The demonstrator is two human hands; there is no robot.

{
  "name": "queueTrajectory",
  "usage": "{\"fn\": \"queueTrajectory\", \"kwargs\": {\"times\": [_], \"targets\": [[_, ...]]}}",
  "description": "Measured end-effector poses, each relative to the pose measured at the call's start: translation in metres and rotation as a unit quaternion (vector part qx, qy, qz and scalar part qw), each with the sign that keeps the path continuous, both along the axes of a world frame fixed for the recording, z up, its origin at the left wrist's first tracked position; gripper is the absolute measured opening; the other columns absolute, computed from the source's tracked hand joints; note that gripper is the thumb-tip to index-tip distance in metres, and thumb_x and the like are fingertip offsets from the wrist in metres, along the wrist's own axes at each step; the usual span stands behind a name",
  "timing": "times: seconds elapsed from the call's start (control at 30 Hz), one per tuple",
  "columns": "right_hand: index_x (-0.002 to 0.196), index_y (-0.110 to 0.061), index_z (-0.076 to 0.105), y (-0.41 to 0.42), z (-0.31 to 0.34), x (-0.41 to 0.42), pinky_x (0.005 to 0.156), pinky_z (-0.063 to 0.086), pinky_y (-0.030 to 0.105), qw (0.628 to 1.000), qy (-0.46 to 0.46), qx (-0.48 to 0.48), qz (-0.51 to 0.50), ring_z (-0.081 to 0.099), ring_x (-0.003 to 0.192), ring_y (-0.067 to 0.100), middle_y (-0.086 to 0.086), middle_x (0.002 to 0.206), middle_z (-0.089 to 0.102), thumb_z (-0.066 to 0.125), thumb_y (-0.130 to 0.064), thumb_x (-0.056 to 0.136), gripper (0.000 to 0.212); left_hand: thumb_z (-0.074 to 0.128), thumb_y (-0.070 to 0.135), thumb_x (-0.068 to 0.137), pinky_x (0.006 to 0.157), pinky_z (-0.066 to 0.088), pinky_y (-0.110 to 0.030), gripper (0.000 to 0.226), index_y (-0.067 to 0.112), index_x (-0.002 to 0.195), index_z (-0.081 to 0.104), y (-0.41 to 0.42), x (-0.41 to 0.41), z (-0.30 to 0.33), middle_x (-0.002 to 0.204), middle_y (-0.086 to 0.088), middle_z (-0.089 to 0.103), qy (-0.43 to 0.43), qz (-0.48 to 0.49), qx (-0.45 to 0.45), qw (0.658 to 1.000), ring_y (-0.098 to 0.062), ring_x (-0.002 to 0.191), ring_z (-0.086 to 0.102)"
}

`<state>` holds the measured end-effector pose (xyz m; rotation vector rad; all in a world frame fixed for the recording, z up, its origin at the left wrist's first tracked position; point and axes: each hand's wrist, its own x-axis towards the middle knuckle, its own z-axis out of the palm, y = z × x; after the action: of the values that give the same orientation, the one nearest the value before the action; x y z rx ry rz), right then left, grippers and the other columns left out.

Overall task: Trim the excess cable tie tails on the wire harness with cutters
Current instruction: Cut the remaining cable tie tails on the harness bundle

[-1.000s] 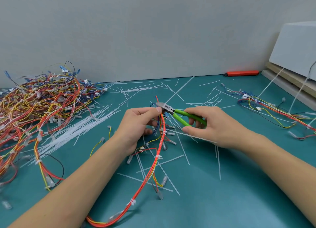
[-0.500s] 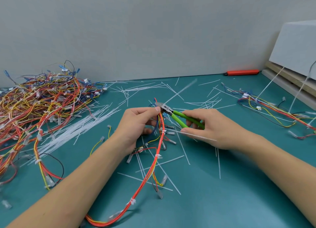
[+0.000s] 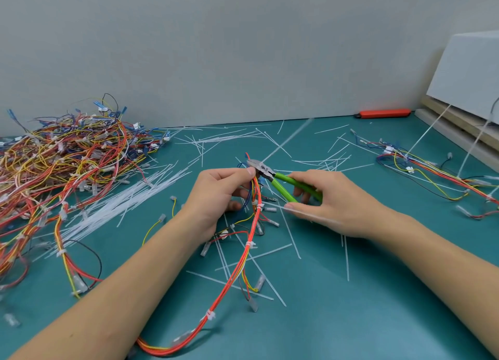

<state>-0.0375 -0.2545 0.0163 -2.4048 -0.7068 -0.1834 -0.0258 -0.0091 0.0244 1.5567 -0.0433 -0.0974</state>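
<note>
My left hand (image 3: 220,197) grips the upper end of an orange and yellow wire harness (image 3: 244,257), which curves down toward the lower left and carries several white cable ties. My right hand (image 3: 324,200) holds green-handled cutters (image 3: 280,182). Their metal jaws (image 3: 256,166) sit right beside my left thumb at the top of the harness. A long white tie tail (image 3: 289,141), blurred, runs from the jaws up and to the right. Whether the jaws are closed on it I cannot tell.
A big heap of wire harnesses (image 3: 62,159) fills the left of the teal table (image 3: 378,292). Cut white tie tails (image 3: 224,143) and a bundle of ties (image 3: 121,197) are scattered around. Another harness (image 3: 432,170) lies right, by a white box (image 3: 469,73). An orange tool (image 3: 383,113) is at the wall.
Both hands stay almost in place. The long tie tail at the jaws has blurred and shifted slightly. My right hand's fingers have shifted a little on the green handles.
</note>
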Motion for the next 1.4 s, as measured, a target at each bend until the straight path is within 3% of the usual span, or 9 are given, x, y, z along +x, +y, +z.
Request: {"fn": "queueTrajectory", "kwargs": {"times": [0.17, 0.4, 0.47, 0.6, 0.67, 0.8, 0.97, 1.13, 1.4], "targets": [[0.119, -0.027, 0.064, -0.004, 0.005, 0.003, 0.083, 0.051, 0.033, 1.0, 0.002, 0.004, 0.002, 0.062, 0.089, 0.011, -0.012, 0.1, 0.062, 0.071, -0.047, 0.094, 0.033, 0.075, 0.028, 0.09, 0.052, 0.045, -0.021, 0.015, 0.016, 0.088, 0.083, 0.003, 0.0, 0.002, 0.076, 0.003, 0.072, -0.006, -0.002, -0.008, 1.0, -0.009, 0.067, 0.061], [0.138, -0.034, 0.056, 0.003, -0.007, 0.0, 0.082, 0.037, 0.006, 0.999, -0.003, -0.012, -0.032, 0.057, 0.104, 0.001, -0.014, 0.115, 0.059, 0.067, -0.072, 0.08, 0.07, 0.075, 0.027, 0.091, 0.052, 0.045, -0.021, 0.015, 0.016, 0.086, 0.083, 0.0, -0.002, 0.001, 0.076, 0.003, 0.071, 0.003, -0.003, -0.004, 1.0, -0.011, 0.067, 0.059], [0.137, -0.033, 0.058, 0.002, -0.004, 0.0, 0.082, 0.04, 0.01, 1.0, -0.003, -0.004, -0.029, 0.058, 0.103, 0.002, -0.014, 0.114, 0.06, 0.066, -0.072, 0.08, 0.069, 0.075, 0.028, 0.091, 0.052, 0.046, -0.02, 0.015, 0.016, 0.086, 0.083, 0.0, -0.001, 0.0, 0.076, 0.003, 0.071, 0.001, -0.003, -0.003, 1.0, -0.01, 0.067, 0.059], [0.115, -0.023, 0.069, 0.0, 0.001, -0.001, 0.08, 0.053, 0.037, 1.0, 0.003, 0.023, -0.006, 0.063, 0.082, 0.011, -0.011, 0.093, 0.065, 0.074, -0.049, 0.09, 0.037, 0.074, 0.028, 0.091, 0.051, 0.046, -0.02, 0.015, 0.017, 0.086, 0.083, 0.001, 0.001, 0.0, 0.077, 0.003, 0.071, 0.001, 0.0, -0.007, 1.0, -0.009, 0.065, 0.06], [0.111, -0.022, 0.069, 0.0, 0.003, -0.001, 0.079, 0.054, 0.041, 0.999, -0.001, 0.034, -0.006, 0.062, 0.078, 0.013, -0.011, 0.091, 0.064, 0.074, -0.047, 0.09, 0.033, 0.074, 0.03, 0.091, 0.051, 0.046, -0.021, 0.015, 0.017, 0.088, 0.083, 0.002, 0.002, 0.001, 0.077, 0.003, 0.072, -0.002, -0.001, -0.01, 1.0, -0.009, 0.066, 0.061], [0.115, -0.027, 0.068, -0.002, 0.002, 0.001, 0.078, 0.055, 0.038, 0.999, -0.02, 0.037, -0.006, 0.061, 0.081, 0.012, -0.014, 0.095, 0.063, 0.074, -0.052, 0.089, 0.037, 0.075, 0.03, 0.09, 0.052, 0.047, -0.021, 0.015, 0.018, 0.088, 0.083, 0.003, 0.001, 0.001, 0.077, 0.003, 0.072, -0.008, -0.002, -0.011, 1.0, -0.009, 0.067, 0.061], [0.127, -0.03, 0.065, 0.005, -0.006, -0.002, 0.079, 0.048, 0.021, 0.999, -0.026, 0.036, -0.029, 0.059, 0.092, 0.008, -0.012, 0.104, 0.062, 0.07, -0.069, 0.078, 0.063, 0.076, 0.029, 0.09, 0.051, 0.045, -0.021, 0.014, 0.018, 0.085, 0.083, 0.001, 0.0, -0.001, 0.077, 0.003, 0.071, 0.001, 0.0, -0.01, 1.0, -0.01, 0.066, 0.059], [0.11, -0.024, 0.07, 0.001, 0.002, 0.0, 0.072, 0.051, 0.034, 0.997, -0.038, 0.059, -0.021, 0.059, 0.074, 0.016, -0.006, 0.089, 0.063, 0.076, -0.046, 0.09, 0.03, 0.074, 0.028, 0.091, 0.05, 0.044, -0.021, 0.015, 0.018, 0.086, 0.083, 0.003, 0.002, 0.001, 0.077, 0.002, 0.071, -0.007, 0.0, -0.018, 1.0, -0.01, 0.065, 0.061], [0.124, -0.028, 0.069, 0.0, 0.003, 0.002, 0.071, 0.049, 0.024, 0.996, -0.046, 0.077, -0.016, 0.058, 0.075, 0.015, -0.009, 0.094, 0.06, 0.079, -0.039, 0.09, 0.036, 0.074, 0.028, 0.091, 0.053, 0.047, -0.023, 0.016, 0.015, 0.091, 0.083, 0.004, 0.001, 0.002, 0.078, 0.002, 0.071, -0.007, 0.0, -0.016, 1.0, -0.011, 0.068, 0.061]]}}
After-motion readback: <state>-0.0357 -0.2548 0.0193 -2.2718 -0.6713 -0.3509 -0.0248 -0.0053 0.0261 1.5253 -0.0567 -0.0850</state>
